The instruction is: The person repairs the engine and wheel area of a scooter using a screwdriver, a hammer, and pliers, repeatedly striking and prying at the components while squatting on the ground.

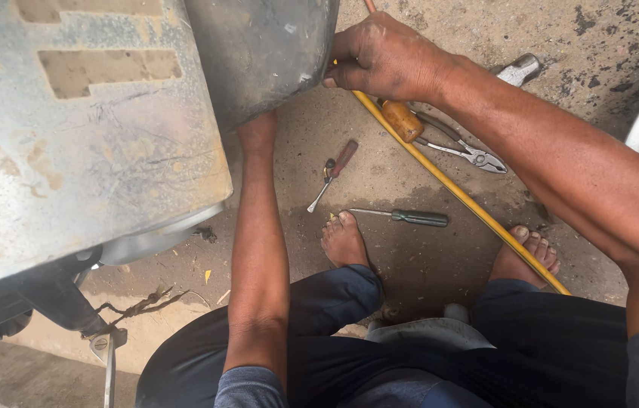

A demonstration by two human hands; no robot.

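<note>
Right hand clenched on dark body panel edge at 12 o'clock, left hand hidden beneath, grip unreadable; screwdrivers, pliers lie untouched, work seemingly mid-way.
</note>
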